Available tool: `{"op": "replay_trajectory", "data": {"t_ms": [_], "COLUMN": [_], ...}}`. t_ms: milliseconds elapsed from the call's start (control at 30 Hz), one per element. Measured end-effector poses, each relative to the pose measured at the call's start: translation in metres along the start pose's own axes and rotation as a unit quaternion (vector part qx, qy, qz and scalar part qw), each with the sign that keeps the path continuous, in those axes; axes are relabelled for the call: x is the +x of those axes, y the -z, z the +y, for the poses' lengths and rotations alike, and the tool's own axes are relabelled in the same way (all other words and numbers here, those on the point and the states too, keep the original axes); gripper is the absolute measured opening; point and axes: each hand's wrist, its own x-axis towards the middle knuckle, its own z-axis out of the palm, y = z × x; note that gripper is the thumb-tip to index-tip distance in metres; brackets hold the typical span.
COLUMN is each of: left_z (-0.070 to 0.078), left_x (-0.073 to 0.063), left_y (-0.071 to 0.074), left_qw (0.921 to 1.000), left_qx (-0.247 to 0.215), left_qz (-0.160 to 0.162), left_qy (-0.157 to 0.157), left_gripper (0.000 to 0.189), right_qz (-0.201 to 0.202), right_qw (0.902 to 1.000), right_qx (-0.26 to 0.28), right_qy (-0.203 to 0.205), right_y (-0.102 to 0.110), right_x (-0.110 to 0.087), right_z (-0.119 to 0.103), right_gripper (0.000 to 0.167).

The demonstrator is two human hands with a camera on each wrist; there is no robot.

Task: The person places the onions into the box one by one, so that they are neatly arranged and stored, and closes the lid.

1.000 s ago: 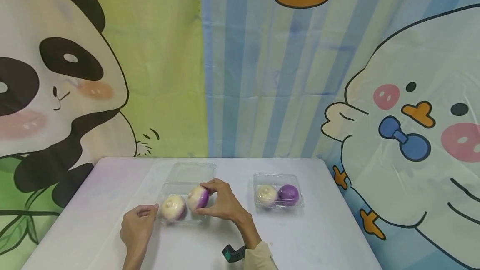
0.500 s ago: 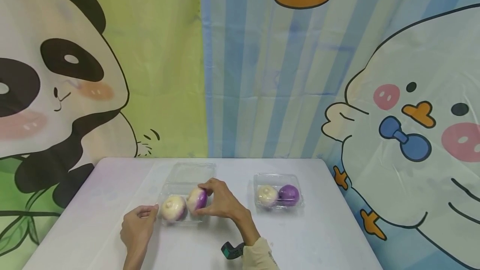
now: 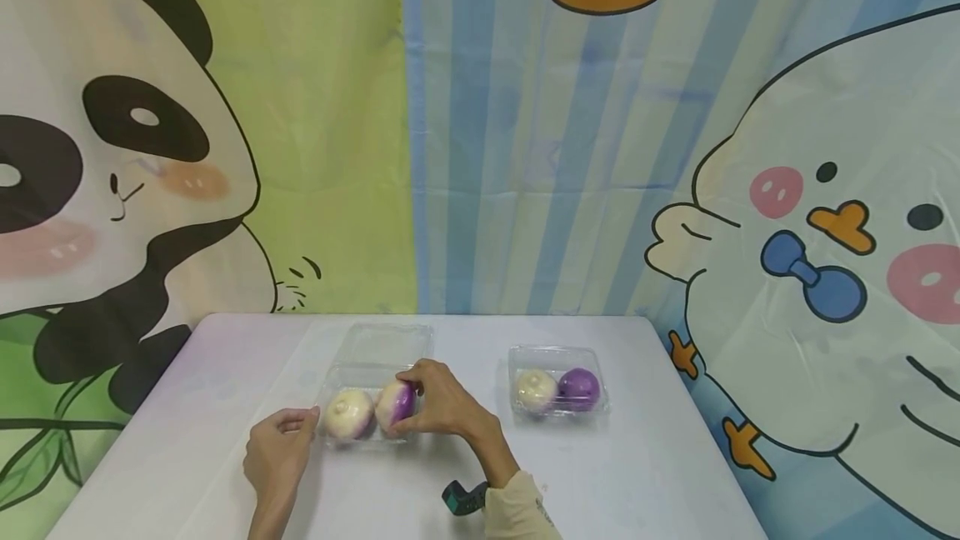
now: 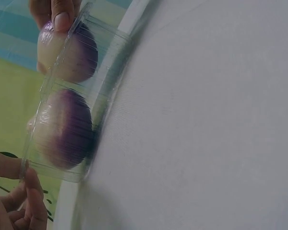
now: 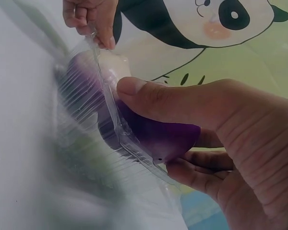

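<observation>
An open clear plastic clamshell box (image 3: 384, 443) lies on the table at centre left, its lid (image 3: 386, 345) folded back. One purple-and-white onion (image 3: 348, 413) sits in the left part of its base. My right hand (image 3: 450, 402) holds a second onion (image 3: 392, 407) between thumb and fingers, in the right part of the base beside the first. In the left wrist view, this held onion (image 4: 69, 57) shows low inside the box wall. My left hand (image 3: 279, 448) pinches the box's left rim; thumb and finger meet at that edge in the left wrist view.
A second clear plastic box (image 3: 558, 351), holding a whitish onion (image 3: 536, 390) and a purple onion (image 3: 578, 389), stands to the right on the white table (image 3: 637, 473). A cartoon-printed curtain (image 3: 525, 148) hangs behind the table. A dark wrist device (image 3: 463, 498) shows by my right sleeve.
The onion in my right hand has shifted slightly to the left and down, toward the first onion. My left hand stays at the box's left rim.
</observation>
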Motion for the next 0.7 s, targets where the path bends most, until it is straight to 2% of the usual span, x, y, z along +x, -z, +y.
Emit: {"op": "replay_trajectory", "data": {"t_ms": [300,700], "left_z": [0.0012,0.0008], "left_x": [0.0009,0.0014], "left_y": [-0.0018,-0.0029], "left_qw": [1.0,0.9999], "left_qx": [-0.002,0.004], "left_qz": [0.005,0.006], "left_qy": [0.003,0.013], "left_gripper": [0.029,0.029], "right_qz": [-0.018,-0.036], "right_qw": [0.9992,0.9983], "right_qx": [-0.023,-0.033], "right_qy": [0.027,0.033], "right_y": [0.0046,0.0043], "right_x": [0.0043,0.0093], "right_z": [-0.001,-0.0002], "right_gripper": [0.079,0.084]}}
